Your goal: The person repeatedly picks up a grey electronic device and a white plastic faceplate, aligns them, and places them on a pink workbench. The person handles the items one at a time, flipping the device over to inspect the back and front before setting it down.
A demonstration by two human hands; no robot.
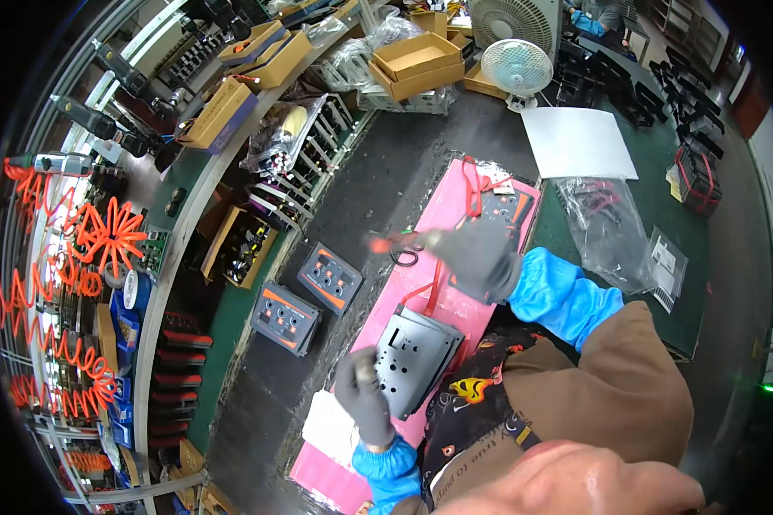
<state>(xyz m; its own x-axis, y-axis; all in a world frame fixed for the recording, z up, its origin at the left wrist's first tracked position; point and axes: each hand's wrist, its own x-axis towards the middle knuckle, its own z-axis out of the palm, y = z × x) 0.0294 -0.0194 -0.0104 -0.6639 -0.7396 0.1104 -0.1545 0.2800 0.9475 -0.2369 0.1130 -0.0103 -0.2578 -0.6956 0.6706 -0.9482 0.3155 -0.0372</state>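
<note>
My left hand (pixel 364 402), in a grey glove and blue sleeve, is beside the left edge of a stack of grey metal panels (pixel 412 365) with round holes. Its fingers look slightly bent and apart; contact with the panels is unclear. My right hand (pixel 481 259), also gloved, is smeared by motion over the pink mat (pixel 378 318). A blurred red-ended thing (pixel 386 244) sticks out from its fingers to the left. Partly behind that hand lies a grey panel with orange trim (pixel 502 209). Red straps (pixel 434 292) lie near the metal panels.
Two dark, orange-trimmed control boxes (pixel 331 276) (pixel 285 318) rest on the dark bench left of the mat. A white sheet (pixel 331 427) lies at its near end. Plastic bags (pixel 605 232) and white board (pixel 580 142) are at right, fans (pixel 517 69) behind. Coiled orange hoses (pixel 107 236) hang left.
</note>
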